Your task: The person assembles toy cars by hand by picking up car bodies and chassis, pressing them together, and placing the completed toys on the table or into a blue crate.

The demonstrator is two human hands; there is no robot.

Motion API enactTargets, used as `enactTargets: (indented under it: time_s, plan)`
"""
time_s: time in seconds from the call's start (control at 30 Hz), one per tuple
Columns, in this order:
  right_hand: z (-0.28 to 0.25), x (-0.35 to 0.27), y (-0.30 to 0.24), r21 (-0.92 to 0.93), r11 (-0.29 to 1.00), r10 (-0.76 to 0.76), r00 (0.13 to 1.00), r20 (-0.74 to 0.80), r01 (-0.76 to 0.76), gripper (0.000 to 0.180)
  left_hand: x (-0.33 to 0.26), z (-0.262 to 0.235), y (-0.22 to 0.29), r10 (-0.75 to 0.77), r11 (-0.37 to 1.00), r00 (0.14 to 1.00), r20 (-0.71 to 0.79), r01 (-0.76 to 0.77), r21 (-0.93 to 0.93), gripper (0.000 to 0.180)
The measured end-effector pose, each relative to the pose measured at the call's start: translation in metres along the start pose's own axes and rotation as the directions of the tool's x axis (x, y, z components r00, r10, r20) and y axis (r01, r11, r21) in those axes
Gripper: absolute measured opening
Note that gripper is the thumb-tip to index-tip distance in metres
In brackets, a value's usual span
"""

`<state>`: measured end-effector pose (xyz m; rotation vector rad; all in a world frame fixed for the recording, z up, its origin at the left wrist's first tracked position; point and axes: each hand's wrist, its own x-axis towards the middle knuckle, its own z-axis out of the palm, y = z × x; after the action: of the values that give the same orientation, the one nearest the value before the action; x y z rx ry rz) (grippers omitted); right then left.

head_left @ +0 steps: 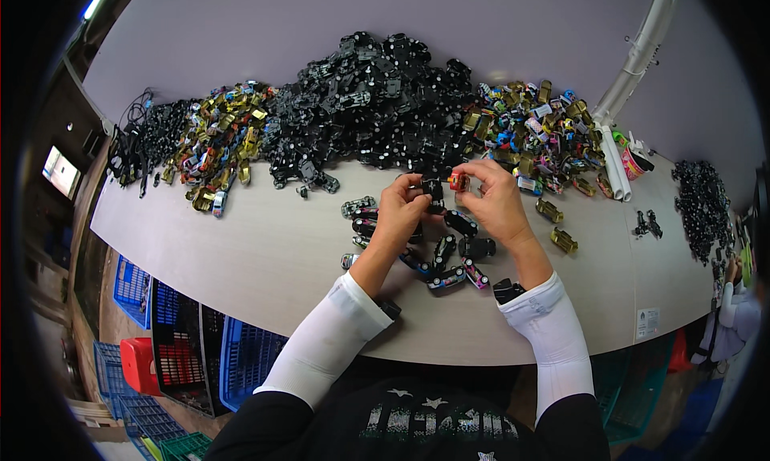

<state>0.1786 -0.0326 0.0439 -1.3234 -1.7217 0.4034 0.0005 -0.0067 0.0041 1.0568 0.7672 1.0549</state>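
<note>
- Pinching a small black plastic toy-car chassis (434, 190), the left hand (401, 212) closes its fingertips on the part above the middle of the pale table (265, 252).
- The right hand (497, 200) grips a small red toy-car body (458, 180) between thumb and fingers, just beside the chassis and touching it or nearly so.
- Under both hands lies a loose cluster of finished toy cars (445, 256), glossy and many-coloured, reaching toward the table's near edge.
- Along the far edge runs a tall heap of matte black chassis parts (377, 100), flanked by shiny gold and coloured car bodies on the left (220, 140) and on the right (537, 124).
- Smooth bare tabletop spreads left of the hands toward the near left corner.
- Blue plastic crates (241, 357) stand below the near edge.
</note>
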Motion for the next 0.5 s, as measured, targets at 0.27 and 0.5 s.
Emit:
enactTargets:
  time_s: [0.27, 0.5]
  plan:
    - [0.013, -0.012, -0.018, -0.408, 0.893, -0.175, 0.982, 0.071, 0.189, 0.038, -0.004, 0.008, 0.010, 0.035, 0.978, 0.998, 0.057, -0.023, -0.207, 0.028]
    - [0.006, -0.002, 0.023, 0.121, 0.960, 0.269, 0.949, -0.164, -0.251, 0.019, -0.001, 0.010, 0.006, 0.071, 0.990, 0.994, 0.085, -0.060, -0.132, 0.026]
